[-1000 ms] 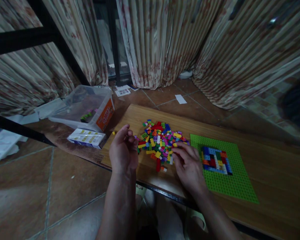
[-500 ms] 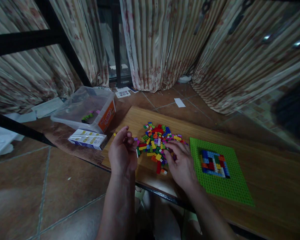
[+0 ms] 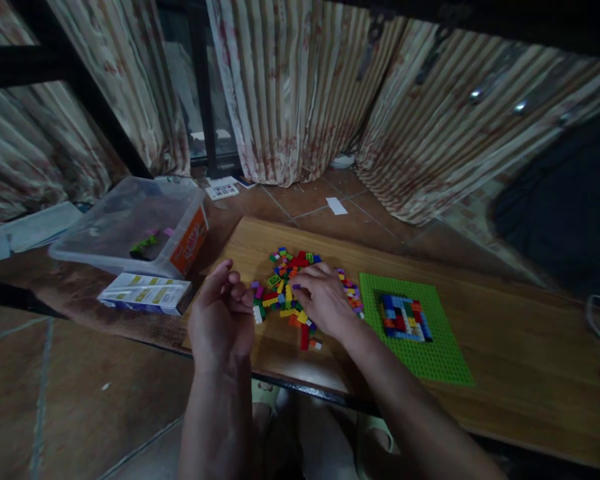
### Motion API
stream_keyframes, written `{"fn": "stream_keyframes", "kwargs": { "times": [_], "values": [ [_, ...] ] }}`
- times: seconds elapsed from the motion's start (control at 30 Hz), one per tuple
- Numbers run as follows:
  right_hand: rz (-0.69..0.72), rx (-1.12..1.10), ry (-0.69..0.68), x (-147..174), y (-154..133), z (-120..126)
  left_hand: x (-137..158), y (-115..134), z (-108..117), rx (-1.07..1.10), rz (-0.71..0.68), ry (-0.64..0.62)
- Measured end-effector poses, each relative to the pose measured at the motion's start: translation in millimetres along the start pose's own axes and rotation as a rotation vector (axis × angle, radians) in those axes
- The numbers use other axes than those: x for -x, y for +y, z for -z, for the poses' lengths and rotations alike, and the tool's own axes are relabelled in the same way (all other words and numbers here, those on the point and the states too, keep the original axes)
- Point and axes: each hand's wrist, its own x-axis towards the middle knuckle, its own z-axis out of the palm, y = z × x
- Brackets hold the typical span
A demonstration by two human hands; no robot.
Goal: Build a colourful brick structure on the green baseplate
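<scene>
My right hand (image 3: 326, 297) reaches over the pile of small toy building bricks (image 3: 283, 290), its thumb and index finger closing on a purple brick (image 3: 296, 287). Left of the pile, my left hand (image 3: 223, 317) is turned palm up, with its fingers curled in; whatever it may hold is hidden. Right of the pile lies a green baseplate (image 3: 435, 357). On it stands a low, roughly square build of bricks (image 3: 405, 319) in blue, red, white and other colours.
The wooden table (image 3: 520, 347) runs off to the right. At the left are a clear plastic bin (image 3: 125, 207) with a few pieces in it and a white-and-yellow box (image 3: 145, 293). Striped curtains (image 3: 290, 93) hang behind, and paper (image 3: 337, 205) lies on the tiled floor.
My right hand has moved left and slightly away from me across the pile, onto a purple brick. My left hand keeps its curled pose. The view has swung a little to the right.
</scene>
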Motion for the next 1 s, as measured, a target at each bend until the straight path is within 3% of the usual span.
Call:
{"fn": "stream_keyframes", "kwargs": {
  "times": [0.17, 0.33, 0.43, 0.6, 0.7, 0.83, 1.0],
  "values": [
    [0.003, -0.048, 0.060, 3, -4, 0, -1, 1, -1, -0.047, -0.002, 0.000],
    [-0.137, -0.313, 0.244, 25, -11, 17, -2, -1, -3, -0.100, -0.014, -0.006],
    [-0.275, -0.542, 0.381, 51, -3, 32, 0, -6, -6, -0.115, 0.007, -0.014],
    [-0.678, -0.752, 0.563, 105, 39, 63, 8, -20, -15, -0.150, 0.044, -0.030],
    [-0.797, -0.733, 0.559, 131, 67, 83, 12, -30, -19, -0.194, 0.056, -0.056],
    [-0.759, -0.607, 0.483, 154, 90, 97, 13, -44, -22, -0.237, 0.059, -0.089],
    [-0.791, -0.393, 0.374, 167, 95, 96, 15, -57, -26, -0.241, 0.093, -0.097]
  ]
}}
